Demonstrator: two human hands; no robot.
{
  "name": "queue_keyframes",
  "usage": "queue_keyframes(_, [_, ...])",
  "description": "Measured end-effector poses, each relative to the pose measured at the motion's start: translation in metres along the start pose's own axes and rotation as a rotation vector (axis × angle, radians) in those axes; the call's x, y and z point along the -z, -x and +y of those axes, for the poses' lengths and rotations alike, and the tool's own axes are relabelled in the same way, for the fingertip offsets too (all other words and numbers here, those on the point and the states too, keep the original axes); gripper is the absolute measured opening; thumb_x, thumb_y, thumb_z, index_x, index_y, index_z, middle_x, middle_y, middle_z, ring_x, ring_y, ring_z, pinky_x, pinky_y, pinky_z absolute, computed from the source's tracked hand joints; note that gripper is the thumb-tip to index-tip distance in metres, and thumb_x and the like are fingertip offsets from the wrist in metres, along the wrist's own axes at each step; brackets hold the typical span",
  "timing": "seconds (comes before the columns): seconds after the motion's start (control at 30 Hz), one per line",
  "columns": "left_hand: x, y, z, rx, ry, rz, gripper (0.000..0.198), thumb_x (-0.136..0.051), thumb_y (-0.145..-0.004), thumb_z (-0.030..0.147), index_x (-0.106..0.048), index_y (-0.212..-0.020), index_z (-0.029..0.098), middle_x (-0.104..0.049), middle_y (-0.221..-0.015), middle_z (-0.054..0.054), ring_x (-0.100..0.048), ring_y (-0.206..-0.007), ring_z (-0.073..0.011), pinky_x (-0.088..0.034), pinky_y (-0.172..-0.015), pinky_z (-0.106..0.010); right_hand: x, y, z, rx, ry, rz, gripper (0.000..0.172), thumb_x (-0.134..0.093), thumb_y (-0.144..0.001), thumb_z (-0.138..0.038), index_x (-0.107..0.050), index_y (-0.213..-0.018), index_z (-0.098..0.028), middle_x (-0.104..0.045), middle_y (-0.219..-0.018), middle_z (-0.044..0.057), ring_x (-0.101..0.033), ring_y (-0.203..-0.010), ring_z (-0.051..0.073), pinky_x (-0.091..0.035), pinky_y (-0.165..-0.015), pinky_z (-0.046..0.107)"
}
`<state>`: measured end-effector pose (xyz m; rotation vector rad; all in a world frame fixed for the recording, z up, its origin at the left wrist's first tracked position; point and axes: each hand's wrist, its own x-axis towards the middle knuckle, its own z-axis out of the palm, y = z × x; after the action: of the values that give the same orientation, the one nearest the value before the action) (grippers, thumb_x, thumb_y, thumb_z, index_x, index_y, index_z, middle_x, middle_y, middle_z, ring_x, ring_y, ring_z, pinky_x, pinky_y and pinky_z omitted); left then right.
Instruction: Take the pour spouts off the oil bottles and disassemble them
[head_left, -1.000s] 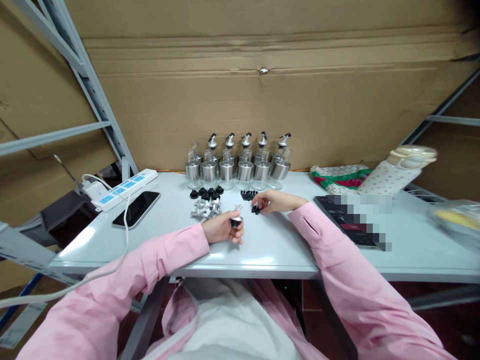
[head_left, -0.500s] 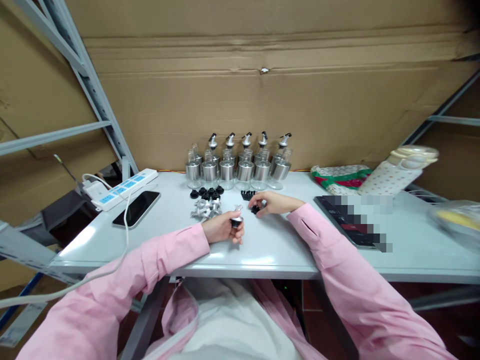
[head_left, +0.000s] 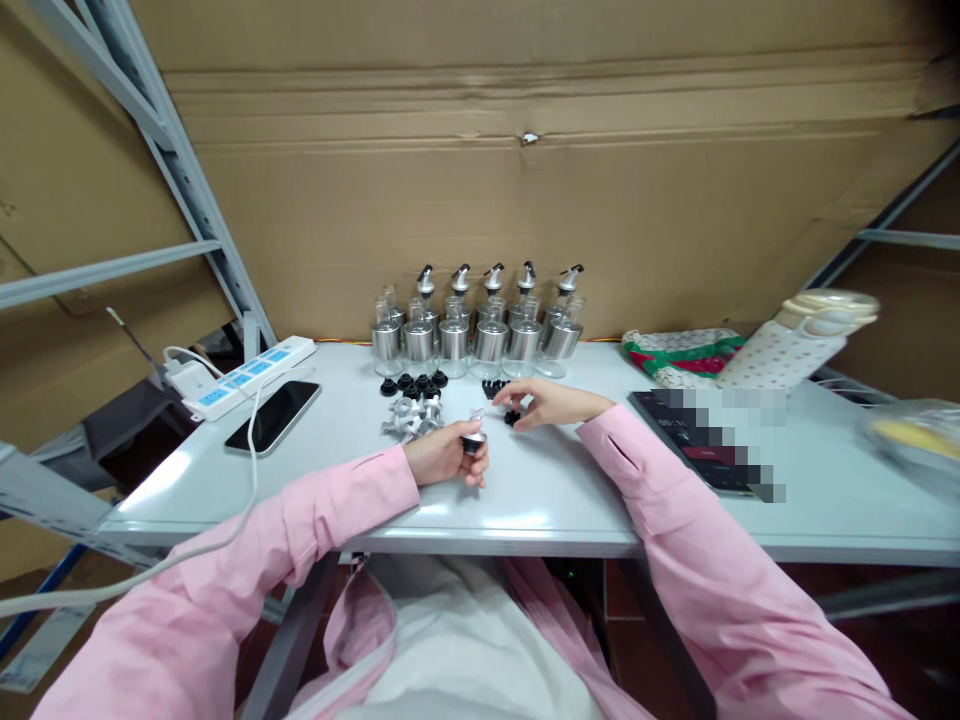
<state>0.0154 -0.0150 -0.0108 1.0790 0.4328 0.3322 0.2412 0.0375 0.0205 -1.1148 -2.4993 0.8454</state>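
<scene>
My left hand is closed round a pour spout with a silver body and a black stopper, held just above the table. To its right, my right hand hovers with its fingers apart. Beneath its fingertips lies a small cluster of black parts, and more small black pieces stand in a row just beyond. Silver spout bodies lie in a heap left of my left hand. Behind them sit several black stoppers.
Glass bottles with steel sleeves stand in rows at the back, some topped with spouts. On the left are a phone and a power strip. A tablet, a cloth and a dotted flask are on the right.
My right hand has lifted slightly off the cluster of black parts and its fingers have spread. My left hand keeps its hold on the pour spout.
</scene>
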Motion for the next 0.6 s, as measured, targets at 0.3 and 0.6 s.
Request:
queue_keyframes(0.3, [0.001,-0.002,-0.002,0.003,-0.003,0.056,0.061,-0.034,-0.069,0.078,-0.035,-0.056,0.018,-0.032,-0.045,0.008,-0.036,-0.039,-0.0062,-0.041,-0.065,-0.030,-0.021,-0.007,-0.036,0.185,-0.386,0.329,0.035,-0.059,-0.076,-0.043,-0.062,-0.099,-0.017,-0.058,-0.092,0.006,-0.055,-0.079,0.014,-0.046,-0.071,0.028])
queue_keyframes(0.6, [-0.002,0.001,-0.003,-0.029,-0.025,0.091,0.061,-0.037,-0.069,0.075,-0.043,-0.059,0.016,-0.029,-0.039,0.010,-0.031,-0.033,-0.0044,-0.042,-0.062,-0.027,-0.028,-0.004,-0.043,0.180,-0.650,0.001,0.037,-0.075,-0.060,-0.036,-0.067,-0.088,-0.014,-0.063,-0.085,0.004,-0.058,-0.075,0.013,-0.046,-0.069,0.026])
